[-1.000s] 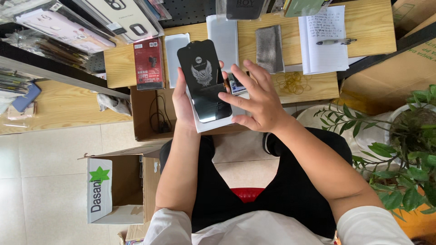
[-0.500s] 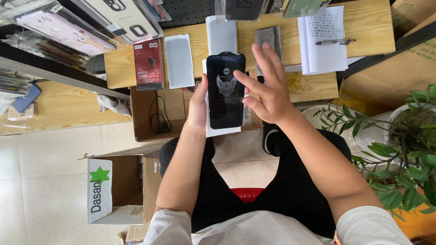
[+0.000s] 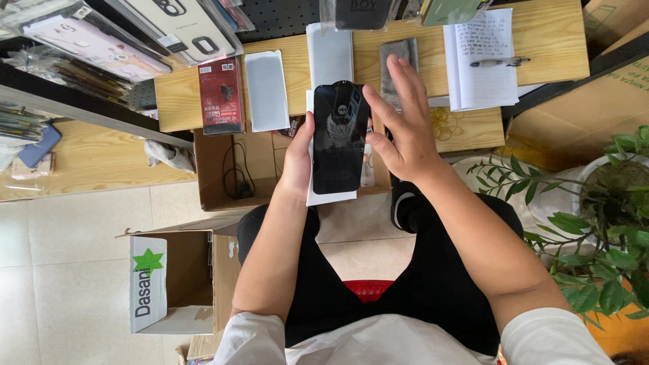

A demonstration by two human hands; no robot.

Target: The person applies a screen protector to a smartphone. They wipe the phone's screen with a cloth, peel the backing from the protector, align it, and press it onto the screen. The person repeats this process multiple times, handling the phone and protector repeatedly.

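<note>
Seen from above, the left hand (image 3: 297, 159) gripped a black phone (image 3: 338, 138) upright by its left edge, together with a white backing card (image 3: 330, 197) showing below it, held above the lap just in front of the wooden desk (image 3: 541, 40). The right hand (image 3: 402, 125) was spread open with fingers (image 3: 405, 78) extended, its thumb touching the phone's right edge and holding nothing. On the desk lay a red packet (image 3: 221, 95), a white packet (image 3: 266, 90) and an open notebook (image 3: 483, 57) with a pen (image 3: 499, 62).
</note>
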